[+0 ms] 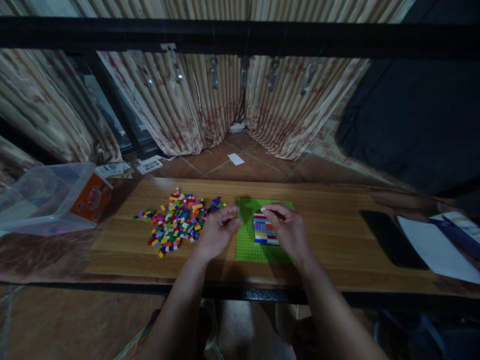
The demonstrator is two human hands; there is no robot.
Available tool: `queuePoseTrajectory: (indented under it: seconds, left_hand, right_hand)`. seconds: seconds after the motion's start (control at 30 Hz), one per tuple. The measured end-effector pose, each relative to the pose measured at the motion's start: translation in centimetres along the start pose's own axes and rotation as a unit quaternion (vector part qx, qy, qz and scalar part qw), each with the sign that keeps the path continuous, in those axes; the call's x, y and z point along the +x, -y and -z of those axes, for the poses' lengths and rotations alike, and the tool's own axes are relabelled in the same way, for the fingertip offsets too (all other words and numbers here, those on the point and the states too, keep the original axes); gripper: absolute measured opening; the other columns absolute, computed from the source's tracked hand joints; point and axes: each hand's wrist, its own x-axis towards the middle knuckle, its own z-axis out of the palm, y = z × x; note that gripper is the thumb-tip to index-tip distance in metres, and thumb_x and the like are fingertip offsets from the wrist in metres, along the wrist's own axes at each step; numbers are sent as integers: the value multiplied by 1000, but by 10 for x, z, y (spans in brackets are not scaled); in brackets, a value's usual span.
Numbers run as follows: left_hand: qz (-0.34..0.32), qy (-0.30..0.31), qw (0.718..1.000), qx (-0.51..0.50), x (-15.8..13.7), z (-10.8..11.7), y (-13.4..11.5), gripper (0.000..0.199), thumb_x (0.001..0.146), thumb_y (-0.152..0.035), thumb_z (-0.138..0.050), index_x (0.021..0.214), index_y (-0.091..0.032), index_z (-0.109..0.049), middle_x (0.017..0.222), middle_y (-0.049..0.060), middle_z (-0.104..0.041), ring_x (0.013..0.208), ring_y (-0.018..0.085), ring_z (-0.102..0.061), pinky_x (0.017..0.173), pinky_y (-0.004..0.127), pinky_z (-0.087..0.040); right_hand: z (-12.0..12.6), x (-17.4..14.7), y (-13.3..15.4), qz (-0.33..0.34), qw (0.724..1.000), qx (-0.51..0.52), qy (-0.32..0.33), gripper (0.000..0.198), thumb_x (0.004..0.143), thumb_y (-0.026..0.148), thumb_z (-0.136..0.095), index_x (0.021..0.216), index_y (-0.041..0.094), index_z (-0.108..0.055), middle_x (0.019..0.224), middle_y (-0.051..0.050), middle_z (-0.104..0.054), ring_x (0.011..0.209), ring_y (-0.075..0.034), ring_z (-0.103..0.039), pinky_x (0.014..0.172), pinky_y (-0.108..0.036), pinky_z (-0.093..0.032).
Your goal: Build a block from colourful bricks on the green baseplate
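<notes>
- Multicoloured brick build point(260, 231): a low, roughly rectangular block in purple, blue, yellow, orange, red and white rows, lying on a green baseplate point(245, 247); its right side is partly hidden by a hand.
- The baseplate lies flat on a wooden tabletop point(326, 220), in front of the seated person.
- Right hand point(291, 230): over the build, thumb and fingertips pinched together on what looks like a small white piece point(263, 210), near the block's far edge. Whether the piece touches the block cannot be told.
- Left hand point(215, 232): between the loose brick pile point(180, 222) and the build, fingers curved, thumb and fingertips slightly apart, with no brick visible between them. The fingertips reach over the baseplate's left edge.
- The loose pile spreads across the left of the tabletop, many small pieces in mixed colours.
- Step in hand, as it appears: positioning a single piece at the far edge of the block.
- In my judgement, seating that piece calls for squaring it with the neighbouring row, then pressing straight down; the left hand seems free to steady the baseplate.
</notes>
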Motion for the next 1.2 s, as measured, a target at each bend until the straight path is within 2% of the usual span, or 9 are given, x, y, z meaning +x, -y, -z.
queuePoseTrajectory:
  seconds: [0.1,0.23,0.37,0.5,0.77,0.93,1.03,1.2]
  left_hand:
    - [0,4,1000,29,1,2,5,30,78,-21,-64,106,-12,-62,81,4,-69,72,14,-64,71,27,-52]
    - [-6,23,996,86,3,-3,12,30,79,-21,-61,107,-13,-64,88,6,-71,81,17,-66,74,29,-51]
    - [-10,44,985,167,1,-15,14,32,82,-23,-58,111,-13,-65,95,8,-72,87,19,-67,80,30,-51]
    - [-17,73,968,238,-3,-23,10,31,85,-25,-53,110,-13,-66,93,7,-73,81,18,-68,74,28,-51]
    - [-30,94,957,274,-6,-25,4,27,85,-19,-52,107,-14,-68,95,7,-74,85,17,-69,79,27,-52]
    - [-23,100,954,281,-5,-26,6,29,85,-17,-52,108,-13,-67,98,8,-74,89,18,-68,80,27,-52]
    - [-24,106,953,284,-5,-27,7,31,85,-17,-51,112,-13,-66,99,8,-74,89,18,-68,79,27,-52]
    - [-24,90,948,306,-6,-31,6,31,85,-20,-54,112,-15,-66,98,8,-74,87,19,-69,78,29,-53]
  right_hand:
    - [22,6,-12,10,995,-98,-20,22,84,34,-58,86,19,-73,90,-7,-71,83,-20,-64,78,-33,-48]
    - [42,11,-28,-14,976,-215,-26,24,84,32,-54,84,16,-74,87,-9,-72,80,-22,-65,78,-34,-49]
    - [47,12,-38,-24,960,-279,13,24,85,28,-53,86,18,-74,90,-9,-74,84,-23,-66,80,-35,-49]
    - [44,12,-40,-27,952,-304,34,23,85,25,-53,86,19,-75,91,-8,-74,86,-22,-68,83,-34,-49]
    - [45,14,-38,-11,947,-311,77,25,87,23,-52,88,19,-76,91,-9,-74,86,-22,-67,82,-33,-49]
    - [46,13,-39,-11,958,-272,90,29,88,28,-48,87,19,-76,91,-8,-74,85,-22,-67,80,-33,-49]
    - [46,13,-44,-54,969,-229,78,31,86,33,-49,85,18,-76,90,-8,-75,83,-23,-68,78,-34,-50]
    - [43,16,-57,-181,976,-110,48,29,77,38,-59,83,16,-76,77,-6,-74,73,-22,-68,68,-33,-52]
